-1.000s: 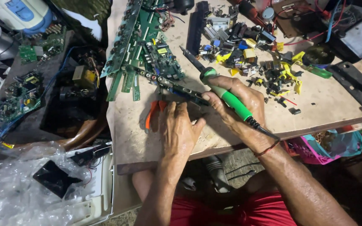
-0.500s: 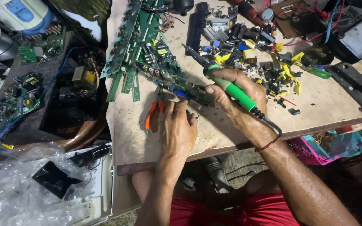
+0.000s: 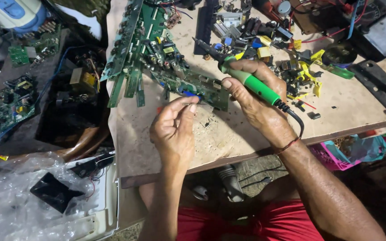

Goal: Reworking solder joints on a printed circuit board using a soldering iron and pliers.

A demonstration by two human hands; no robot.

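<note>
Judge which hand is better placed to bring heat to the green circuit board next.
Right, most likely. The right hand already grips the green-handled soldering iron, its dark tip slanting up and away over the circuit board. The left hand pinches a small blue part at the board's edge.

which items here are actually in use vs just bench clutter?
In use:
right hand holding green soldering iron
left hand pinching at green circuit board

Lying about:
heap of loose components
other circuit boards
black bracket
clear plastic sheet
</note>
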